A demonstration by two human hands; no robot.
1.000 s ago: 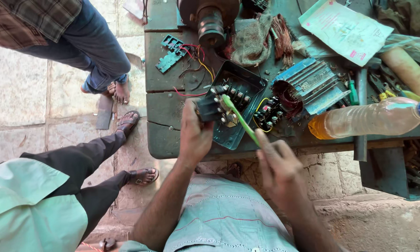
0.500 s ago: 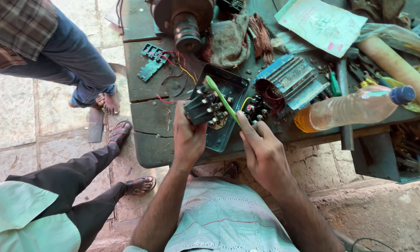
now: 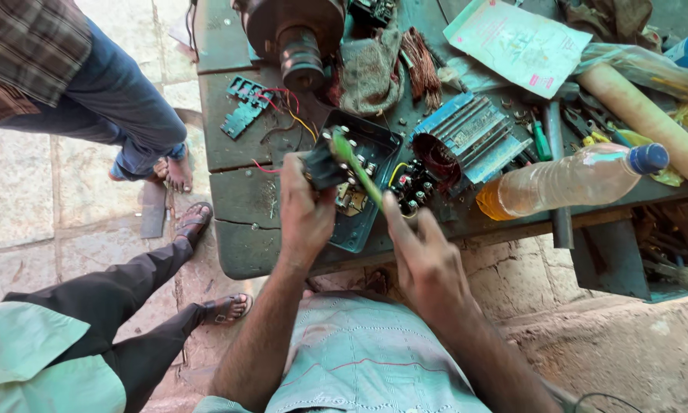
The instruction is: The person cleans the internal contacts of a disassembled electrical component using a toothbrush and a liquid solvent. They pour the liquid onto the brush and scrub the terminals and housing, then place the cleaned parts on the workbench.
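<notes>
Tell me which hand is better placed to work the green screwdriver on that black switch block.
Right. The right hand already grips the green screwdriver, whose tip end meets the black switch block. The left hand is wrapped around that block, holding it above the bench, so it looks occupied.

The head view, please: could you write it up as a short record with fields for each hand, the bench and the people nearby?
left hand: grips a small black electrical part with screw terminals
right hand: holds a green-handled screwdriver, tip at the part
under the hands: open dark box with wiring inside
bench: dark green, worn; bears a motor, a finned blue housing, a plastic bottle of yellowish liquid lying on its side, and a paper sheet
nearby: two other people at the left, sandalled feet on stone paving
</notes>
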